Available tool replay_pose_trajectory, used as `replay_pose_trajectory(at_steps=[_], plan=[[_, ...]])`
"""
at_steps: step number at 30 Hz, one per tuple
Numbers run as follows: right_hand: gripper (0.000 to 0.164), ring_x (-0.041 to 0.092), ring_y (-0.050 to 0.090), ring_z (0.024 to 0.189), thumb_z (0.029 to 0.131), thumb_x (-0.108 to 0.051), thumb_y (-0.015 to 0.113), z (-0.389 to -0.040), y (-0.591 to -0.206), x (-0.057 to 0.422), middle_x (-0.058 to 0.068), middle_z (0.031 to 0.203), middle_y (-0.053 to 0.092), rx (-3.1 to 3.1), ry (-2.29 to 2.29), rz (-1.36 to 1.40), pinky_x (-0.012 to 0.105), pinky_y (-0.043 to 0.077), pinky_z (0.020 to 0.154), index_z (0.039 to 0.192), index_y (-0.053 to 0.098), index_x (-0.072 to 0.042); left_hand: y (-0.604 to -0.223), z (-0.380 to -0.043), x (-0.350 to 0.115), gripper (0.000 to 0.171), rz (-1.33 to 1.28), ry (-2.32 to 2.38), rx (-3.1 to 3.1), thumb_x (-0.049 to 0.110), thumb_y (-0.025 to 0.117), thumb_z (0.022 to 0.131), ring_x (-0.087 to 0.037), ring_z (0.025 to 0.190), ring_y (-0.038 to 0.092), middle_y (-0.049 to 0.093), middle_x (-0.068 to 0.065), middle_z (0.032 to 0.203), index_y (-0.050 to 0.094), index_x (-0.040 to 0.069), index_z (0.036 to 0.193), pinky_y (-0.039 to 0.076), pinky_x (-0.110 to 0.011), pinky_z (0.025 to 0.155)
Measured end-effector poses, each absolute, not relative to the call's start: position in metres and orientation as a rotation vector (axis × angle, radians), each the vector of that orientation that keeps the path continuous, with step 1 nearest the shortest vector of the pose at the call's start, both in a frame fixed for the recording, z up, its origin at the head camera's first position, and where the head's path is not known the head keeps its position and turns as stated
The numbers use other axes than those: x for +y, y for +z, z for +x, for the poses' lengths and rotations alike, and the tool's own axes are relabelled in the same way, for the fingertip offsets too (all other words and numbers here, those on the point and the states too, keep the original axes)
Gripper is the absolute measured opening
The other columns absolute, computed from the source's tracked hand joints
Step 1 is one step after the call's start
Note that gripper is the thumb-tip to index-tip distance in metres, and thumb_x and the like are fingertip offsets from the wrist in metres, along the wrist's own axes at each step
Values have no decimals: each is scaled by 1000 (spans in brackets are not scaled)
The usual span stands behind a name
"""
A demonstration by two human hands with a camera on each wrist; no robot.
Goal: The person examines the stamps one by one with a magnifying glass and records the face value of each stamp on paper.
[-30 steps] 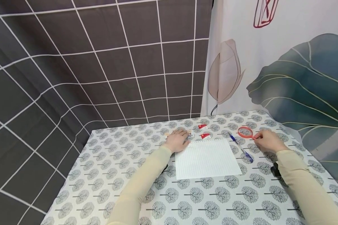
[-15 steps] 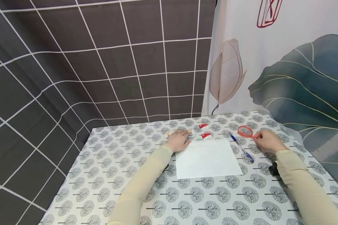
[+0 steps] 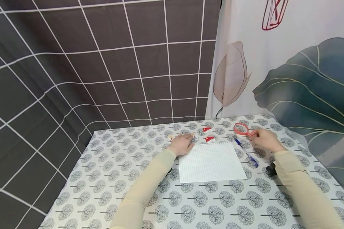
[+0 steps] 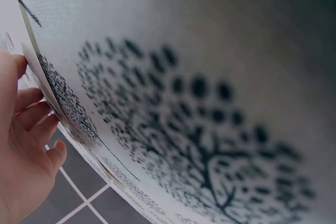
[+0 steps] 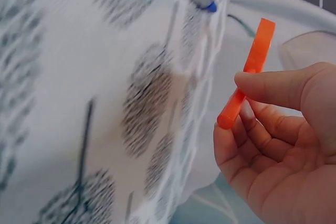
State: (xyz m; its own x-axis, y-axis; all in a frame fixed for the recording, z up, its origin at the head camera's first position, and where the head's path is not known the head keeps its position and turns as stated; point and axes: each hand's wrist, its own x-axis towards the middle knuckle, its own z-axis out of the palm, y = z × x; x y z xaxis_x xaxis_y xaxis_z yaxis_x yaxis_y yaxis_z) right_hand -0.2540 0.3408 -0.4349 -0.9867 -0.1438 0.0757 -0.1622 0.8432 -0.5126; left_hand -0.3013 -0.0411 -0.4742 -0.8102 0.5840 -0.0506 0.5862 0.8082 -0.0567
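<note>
My right hand (image 3: 265, 140) holds a red-orange magnifying glass (image 3: 249, 133) by its handle, at the right side of the table. In the right wrist view the thumb and fingers pinch that orange handle (image 5: 259, 48), seen edge-on and raised off the cloth. My left hand (image 3: 181, 144) rests with its fingers extended at the upper left corner of a lined sheet of paper (image 3: 212, 162). Small printed pieces show on both sides of it, one at the left (image 3: 171, 138) and another at the right (image 3: 193, 136); what lies under the palm is hidden.
A blue pen (image 3: 246, 152) lies slantwise right of the paper. Beyond the paper's top edge are two small red-and-white pieces, a farther one (image 3: 207, 129) and a nearer one (image 3: 210, 139). The tree-print tablecloth (image 3: 126, 190) meets a dark grid curtain (image 3: 149, 89) behind.
My right hand has moved left and slightly away from me with the magnifying glass, bringing its ring close to the pen's far end. The left hand stays put.
</note>
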Motion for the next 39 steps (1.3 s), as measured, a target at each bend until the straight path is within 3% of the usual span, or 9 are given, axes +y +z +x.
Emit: replay_pose_trajectory(at_steps=[7, 13, 20, 39], plan=[[19, 18, 50, 66, 93, -7, 61, -256, -427, 318, 9, 83, 64, -2912, 895, 292, 31, 41, 62, 103, 66, 9, -474, -300, -41, 56, 960, -106, 2964, 44, 35, 109, -21, 145, 39, 41, -5, 158, 44, 10, 153, 29, -39, 121], [21, 20, 58, 74, 95, -6, 64, -260, -423, 301, 15, 89, 67, -2903, 926, 341, 33, 48, 66, 108, 65, 10, -474, -297, -42, 55, 949, -110, 2961, 43, 37, 109, -21, 145, 39, 42, -6, 158, 44, 10, 152, 29, -39, 121], [21, 18, 53, 68, 95, -4, 63, -268, -427, 282, 13, 85, 65, -2888, 972, 359, 30, 45, 59, 109, 64, 12, -475, -297, -42, 56, 932, -111, 2962, 44, 35, 109, -20, 146, 37, 40, -5, 159, 43, 11, 153, 27, -38, 122], [17, 20, 58, 77, 92, 0, 65, -278, -439, 229, 12, 89, 66, -2845, 1072, 493, 30, 50, 68, 107, 66, 8, -475, -298, -41, 56, 921, -58, 2956, 44, 34, 109, -20, 147, 35, 38, -5, 160, 42, 11, 154, 25, -37, 122]])
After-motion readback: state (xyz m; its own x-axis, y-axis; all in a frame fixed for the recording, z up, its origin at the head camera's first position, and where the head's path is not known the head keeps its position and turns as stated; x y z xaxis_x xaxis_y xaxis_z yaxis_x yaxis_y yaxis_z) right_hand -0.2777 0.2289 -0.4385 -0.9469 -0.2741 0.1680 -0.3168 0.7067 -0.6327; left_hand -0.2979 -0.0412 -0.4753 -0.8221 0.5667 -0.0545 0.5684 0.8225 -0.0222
